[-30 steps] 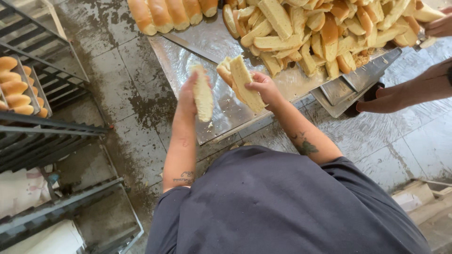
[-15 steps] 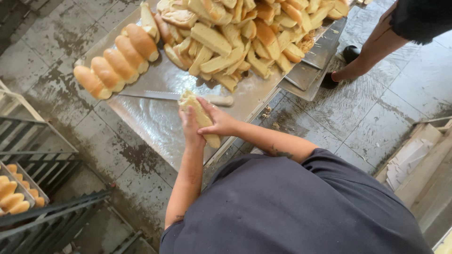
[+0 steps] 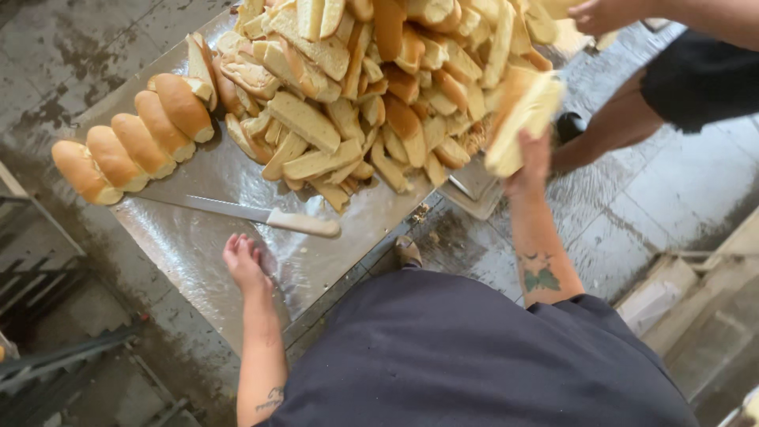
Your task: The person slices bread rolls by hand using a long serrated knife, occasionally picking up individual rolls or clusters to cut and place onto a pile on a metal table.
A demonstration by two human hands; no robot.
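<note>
On the metal table (image 3: 198,237) we rest our left hand (image 3: 243,265) flat near the 7 o'clock edge, fingers loose and grasping nothing. Just beyond it, toward 12 o'clock, lies a knife (image 3: 245,212) with a pale handle, its blade pointing to 9 o'clock; hand and knife are near but apart.

Our right hand (image 3: 528,162) is raised at 2 o'clock off the table's edge, its grip clenched around a split roll (image 3: 522,119), cut face pale and turned toward us. The roll hangs beside the right flank of the pile (image 3: 371,87), a big heap of halved rolls that fills the table's far half from 11 to 1 o'clock, crusts and cut faces mixed at every angle.

At 9 o'clock a row of whole loaves (image 3: 130,146) stands joined side by side, four at least, running from the table's left corner up to the pile, which it touches.

Under the pile's near right corner a metal tray (image 3: 474,190) juts past the table edge; we cannot tell what it holds.

At 1 o'clock another person's hand (image 3: 605,14) reaches over the pile, and that person's leg (image 3: 609,130) stands on the wet tiled floor (image 3: 632,229).
</note>
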